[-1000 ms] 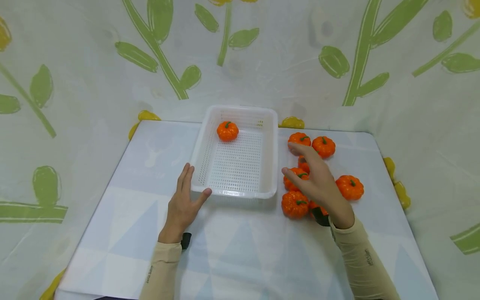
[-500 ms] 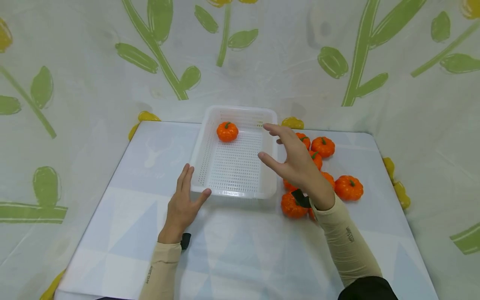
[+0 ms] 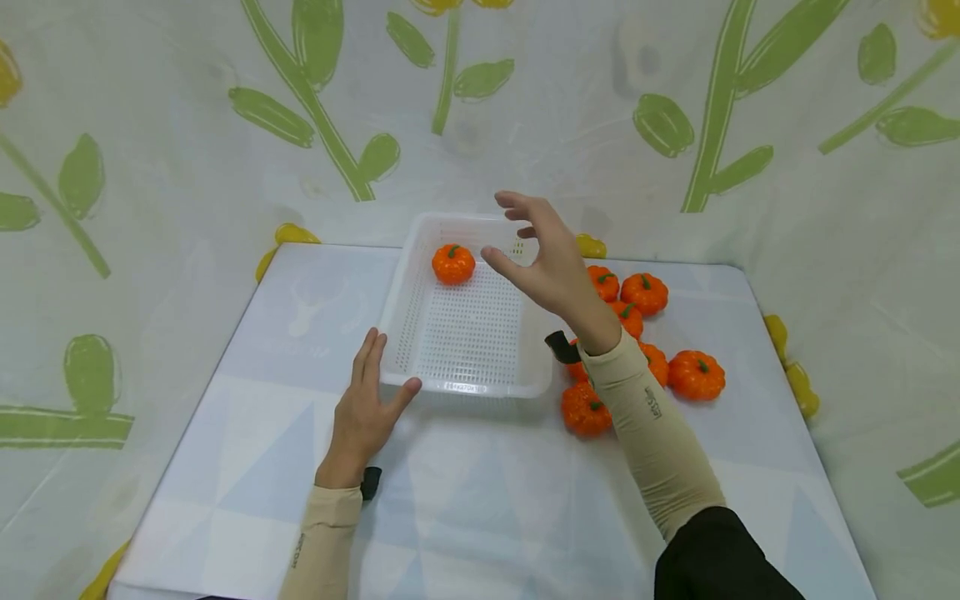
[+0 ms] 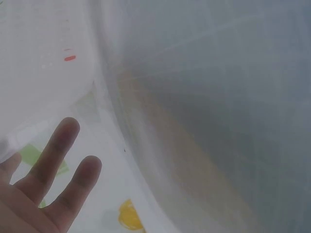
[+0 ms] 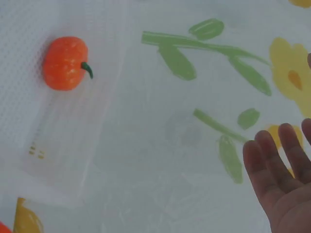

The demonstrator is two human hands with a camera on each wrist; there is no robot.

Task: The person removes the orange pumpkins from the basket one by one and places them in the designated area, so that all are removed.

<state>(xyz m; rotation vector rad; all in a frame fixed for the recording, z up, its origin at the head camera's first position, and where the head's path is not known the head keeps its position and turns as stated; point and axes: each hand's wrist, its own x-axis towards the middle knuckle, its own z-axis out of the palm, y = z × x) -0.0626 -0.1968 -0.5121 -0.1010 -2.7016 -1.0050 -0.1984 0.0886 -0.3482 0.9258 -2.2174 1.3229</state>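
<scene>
A white plastic basket [image 3: 468, 388] stands at the back middle of the table, with one small orange pumpkin [image 3: 453, 264] in its far left part. At the basket's near left corner, my left hand [image 3: 365, 417] rests with straight fingers, the thumb along the front rim. In the left wrist view, fingers [image 4: 53, 158] spread beside the blurred basket wall. Over the basket's right side is my right hand [image 3: 551, 271], fingers loosely bent and nothing in them. The right wrist view shows that hand [image 5: 286, 189] apart from the pumpkin [image 5: 65, 64] in the basket.
Several more orange pumpkins lie right of the basket, among them one at the front [image 3: 585, 410], one at the back [image 3: 644, 293] and one farther right [image 3: 697, 375]. My right forearm covers part of the group. A flowered curtain [image 3: 525, 117] hangs behind the table [image 3: 247, 483].
My right hand has moved left and away from me, from over the loose pumpkins to over the basket. My left hand and the pumpkin in the basket have stayed put.
</scene>
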